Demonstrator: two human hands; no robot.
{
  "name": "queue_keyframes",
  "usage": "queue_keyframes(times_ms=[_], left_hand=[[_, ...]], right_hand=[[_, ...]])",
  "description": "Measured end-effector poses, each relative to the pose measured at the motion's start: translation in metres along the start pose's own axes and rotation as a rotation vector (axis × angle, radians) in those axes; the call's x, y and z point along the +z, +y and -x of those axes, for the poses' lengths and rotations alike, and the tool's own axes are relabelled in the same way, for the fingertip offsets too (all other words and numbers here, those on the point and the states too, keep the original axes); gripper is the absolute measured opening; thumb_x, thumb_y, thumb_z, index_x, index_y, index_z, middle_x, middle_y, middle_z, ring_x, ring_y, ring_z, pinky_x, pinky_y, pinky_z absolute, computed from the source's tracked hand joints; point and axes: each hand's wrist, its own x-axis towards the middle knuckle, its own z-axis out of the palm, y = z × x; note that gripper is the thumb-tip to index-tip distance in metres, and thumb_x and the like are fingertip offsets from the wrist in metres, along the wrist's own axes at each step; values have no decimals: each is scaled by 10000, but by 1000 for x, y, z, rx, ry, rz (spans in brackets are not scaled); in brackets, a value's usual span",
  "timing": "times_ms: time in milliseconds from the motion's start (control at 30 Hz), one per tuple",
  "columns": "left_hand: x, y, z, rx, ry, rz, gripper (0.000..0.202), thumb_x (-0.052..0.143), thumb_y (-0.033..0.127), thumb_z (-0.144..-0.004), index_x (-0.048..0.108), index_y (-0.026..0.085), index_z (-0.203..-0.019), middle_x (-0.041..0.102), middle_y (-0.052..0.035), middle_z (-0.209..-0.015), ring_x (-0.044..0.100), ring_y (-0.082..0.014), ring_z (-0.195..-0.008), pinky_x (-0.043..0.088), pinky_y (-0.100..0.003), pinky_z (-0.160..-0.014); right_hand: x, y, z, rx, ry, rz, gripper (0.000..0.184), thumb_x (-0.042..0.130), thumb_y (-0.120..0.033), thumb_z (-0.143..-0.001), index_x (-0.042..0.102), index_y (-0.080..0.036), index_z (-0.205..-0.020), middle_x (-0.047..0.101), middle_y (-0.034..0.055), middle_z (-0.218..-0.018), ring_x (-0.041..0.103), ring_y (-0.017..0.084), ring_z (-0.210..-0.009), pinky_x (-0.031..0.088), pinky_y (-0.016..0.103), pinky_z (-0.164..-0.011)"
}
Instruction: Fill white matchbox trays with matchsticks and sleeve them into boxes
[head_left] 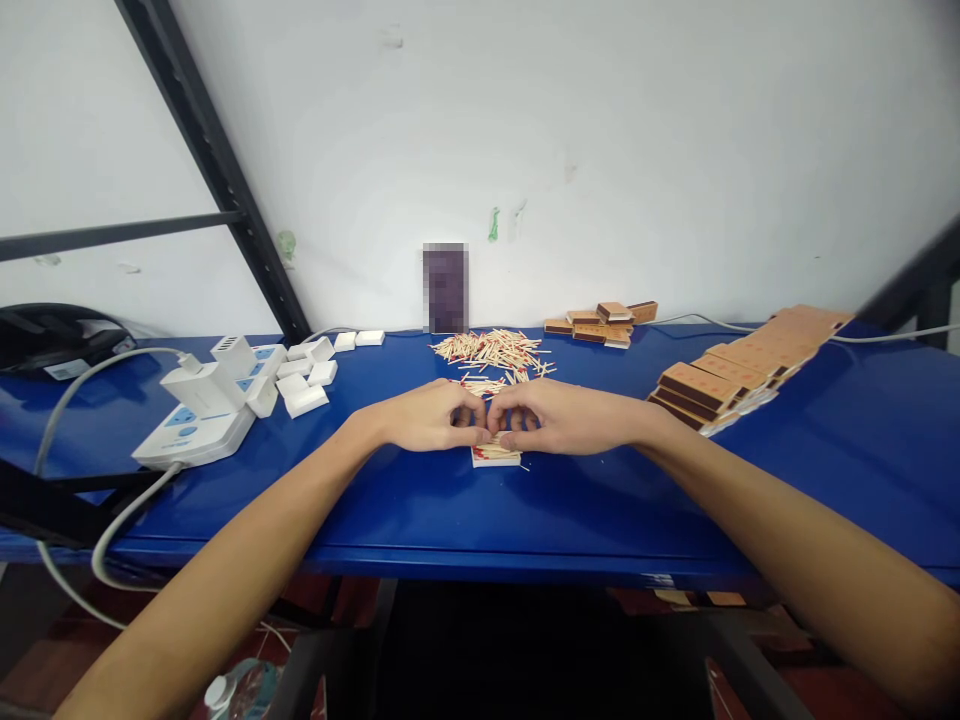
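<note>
In the middle of the blue table, my left hand [439, 415] and my right hand [566, 415] meet over a small white matchbox tray [496, 462]. Matches [489, 451] with red heads lie inside this tray. Both hands are curled, thumbs bent toward the fingers, and they close on matches at the tray's far side. My fingertips partly hide those matches. Just beyond my fingers lies a loose heap of matches [491, 350], with some strewn closer to my hands. One stray match lies by the tray's right corner.
White empty trays [306, 400] lie at left, beside a power strip [196, 440] with plugs and cables. Matchbox sleeves or boxes [600, 325] are piled at the back; rows of matchboxes [701, 385] stand right. A pixelated dark rectangle [445, 288] leans against the wall.
</note>
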Motion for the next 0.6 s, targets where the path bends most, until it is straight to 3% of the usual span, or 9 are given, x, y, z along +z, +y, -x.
queue_keyframes(times_ms=[233, 467, 533, 600], left_hand=[[1, 3, 0, -3, 2, 6, 231, 616, 346, -839, 622, 137, -742, 571, 23, -600, 475, -83, -514, 342, -222, -530], [5, -1, -2, 21, -2, 10, 203, 600, 334, -838, 633, 140, -786, 538, 33, -576, 463, -86, -500, 325, -230, -514], [1, -1, -2, 10, 9, 3, 182, 584, 310, -828, 625, 141, -775, 535, 32, -586, 455, -86, -507, 327, -232, -518], [-7, 3, 1, -4, 69, 22, 128, 535, 234, -804, 611, 141, -756, 540, 28, -606, 454, -87, -526, 339, -233, -532]], right_hand=[[-1, 0, 3, 14, -40, 33, 218, 581, -298, -851, 660, -213, -1036, 666, 39, -970, 589, 144, -762, 411, 239, -622], [-1, -3, 2, 18, -82, 19, 246, 558, -330, -879, 606, -192, -1077, 636, 32, -883, 551, 140, -707, 379, 243, -599], [-2, -1, 1, -7, -35, 6, 193, 527, -290, -891, 598, -183, -1034, 634, 35, -881, 539, 140, -704, 385, 248, -615], [-4, 4, -1, -14, 116, 57, 152, 475, -232, -901, 592, -173, -978, 630, 42, -864, 534, 149, -721, 390, 259, -646]])
